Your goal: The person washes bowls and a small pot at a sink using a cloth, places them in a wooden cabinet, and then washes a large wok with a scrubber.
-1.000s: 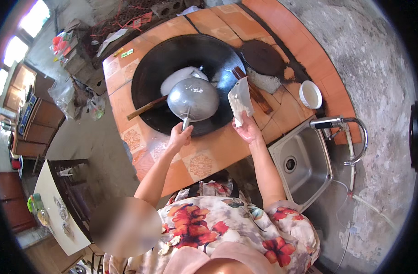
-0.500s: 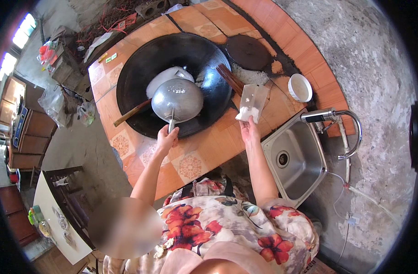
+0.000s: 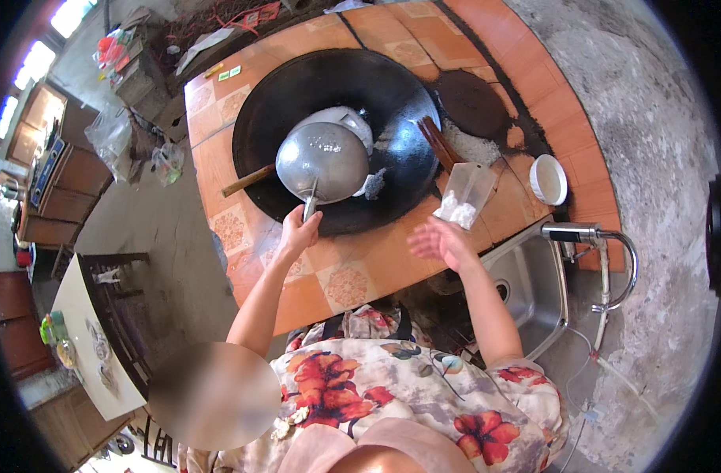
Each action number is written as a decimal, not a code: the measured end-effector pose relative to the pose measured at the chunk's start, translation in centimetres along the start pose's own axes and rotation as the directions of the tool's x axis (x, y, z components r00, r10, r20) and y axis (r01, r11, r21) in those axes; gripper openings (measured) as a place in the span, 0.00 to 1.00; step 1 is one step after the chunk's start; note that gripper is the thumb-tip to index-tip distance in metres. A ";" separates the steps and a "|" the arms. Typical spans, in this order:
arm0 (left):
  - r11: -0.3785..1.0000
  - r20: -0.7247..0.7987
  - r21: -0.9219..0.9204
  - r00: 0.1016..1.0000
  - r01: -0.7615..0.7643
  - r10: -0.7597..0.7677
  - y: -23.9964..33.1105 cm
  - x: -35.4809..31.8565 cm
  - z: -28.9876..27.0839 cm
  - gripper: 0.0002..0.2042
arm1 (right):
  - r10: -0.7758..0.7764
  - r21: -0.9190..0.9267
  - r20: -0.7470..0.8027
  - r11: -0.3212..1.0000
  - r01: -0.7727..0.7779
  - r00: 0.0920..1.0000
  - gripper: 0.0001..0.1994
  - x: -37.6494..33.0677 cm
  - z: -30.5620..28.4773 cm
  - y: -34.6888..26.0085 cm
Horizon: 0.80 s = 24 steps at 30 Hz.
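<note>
My left hand (image 3: 299,232) grips the handle of a large round metal ladle (image 3: 323,158), its domed side up over a big black wok (image 3: 258,102). Part of something white (image 3: 348,118) shows behind the ladle, inside the wok. A wooden stick (image 3: 248,180) juts out over the wok's left rim; its other end is hidden under the ladle. Lower right of the ladle is a grey scouring pad (image 3: 374,184). With fingers spread, my right hand (image 3: 445,240) is empty, just in front of a clear plastic bag (image 3: 472,185) holding white lumps.
A brown wooden bundle (image 3: 439,143) leans at the wok's right rim. Beyond it lie a dark round lid (image 3: 474,104) and a white bowl (image 3: 548,180) on the tiled stove top (image 3: 346,285). The steel sink (image 3: 526,280) and its tap (image 3: 624,252) are at the right.
My right hand has let go of the plastic bag and drawn back, fingers spread. The ladle has shifted slightly left over the wok, and the scouring pad has come into sight.
</note>
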<state>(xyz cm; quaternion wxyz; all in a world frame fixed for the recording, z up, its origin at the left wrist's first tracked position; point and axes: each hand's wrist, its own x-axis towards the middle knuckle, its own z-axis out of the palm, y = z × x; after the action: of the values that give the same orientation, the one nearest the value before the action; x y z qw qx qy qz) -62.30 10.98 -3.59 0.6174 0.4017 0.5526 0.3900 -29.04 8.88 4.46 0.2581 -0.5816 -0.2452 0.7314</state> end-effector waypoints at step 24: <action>0.981 -0.091 -0.188 0.994 0.039 -0.057 3.6 -0.1 -0.7 0.11 | -0.674 -0.914 0.364 -0.125 0.386 0.643 0.25 38.0 5.7 0.5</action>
<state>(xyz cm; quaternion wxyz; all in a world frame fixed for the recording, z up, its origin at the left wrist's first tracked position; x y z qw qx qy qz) -63.17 12.26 -0.30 0.6341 0.3094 0.5525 0.4437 -41.84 33.36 -22.18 0.1269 -0.5253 -0.8278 0.1506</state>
